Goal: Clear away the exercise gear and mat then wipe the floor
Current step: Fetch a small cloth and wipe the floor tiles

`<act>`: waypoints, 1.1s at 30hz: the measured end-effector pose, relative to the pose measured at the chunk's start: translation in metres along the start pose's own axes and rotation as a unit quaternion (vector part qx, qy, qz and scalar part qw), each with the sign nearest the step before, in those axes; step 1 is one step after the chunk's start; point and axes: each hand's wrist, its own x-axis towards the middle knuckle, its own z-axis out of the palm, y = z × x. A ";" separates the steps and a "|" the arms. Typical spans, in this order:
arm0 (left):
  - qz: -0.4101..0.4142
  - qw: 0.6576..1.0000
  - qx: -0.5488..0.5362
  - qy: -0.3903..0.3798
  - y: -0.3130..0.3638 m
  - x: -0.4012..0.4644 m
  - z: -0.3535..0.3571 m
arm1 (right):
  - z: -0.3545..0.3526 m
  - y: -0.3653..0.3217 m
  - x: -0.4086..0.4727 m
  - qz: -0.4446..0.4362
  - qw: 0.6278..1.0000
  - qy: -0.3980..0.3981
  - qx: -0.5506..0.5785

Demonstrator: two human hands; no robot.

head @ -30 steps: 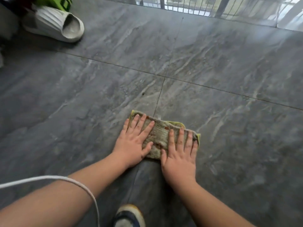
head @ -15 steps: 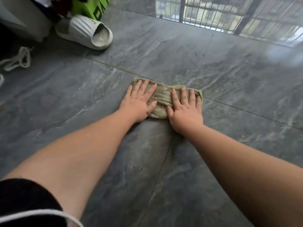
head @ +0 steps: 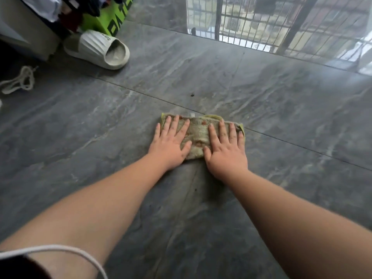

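Arms: I see both forearms bare to the wrist, no watch, band or ring.
Left hand: bare, no glove.
Right hand: bare, no glove.
Sleeve: dark fabric at my lower-left edge.
Cord: thin, white, curving across the sleeve.

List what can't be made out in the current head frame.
- Floor under the cloth: hidden by the cloth and by the left hand and right hand pressed flat on it.
- Print on the green box: cut off by the top edge and by hanging clothes.
- Logo on the white slipper: too small to read.
- Rope: runs off the left edge.
- Exercise gear and mat: none in frame.
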 end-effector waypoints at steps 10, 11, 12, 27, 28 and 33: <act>0.111 0.993 0.029 0.008 0.239 -0.005 0.019 | -0.010 0.211 -0.114 0.135 0.991 0.014 0.003; 0.133 0.991 0.026 0.010 0.274 -0.001 0.020 | -0.012 0.241 -0.125 0.161 0.987 0.016 0.001; 0.155 0.988 0.021 0.011 0.310 0.001 0.022 | -0.013 0.269 -0.139 0.188 0.982 0.020 0.002; 0.274 0.961 0.042 -0.014 0.406 -0.108 0.079 | 0.036 0.297 -0.309 0.296 0.954 0.021 0.040; 0.260 0.964 0.045 -0.008 0.381 -0.108 0.078 | 0.038 0.280 -0.303 0.273 0.961 0.019 0.038; 0.192 0.979 0.063 0.033 0.275 -0.089 0.065 | 0.028 0.240 -0.233 0.138 0.990 0.024 0.021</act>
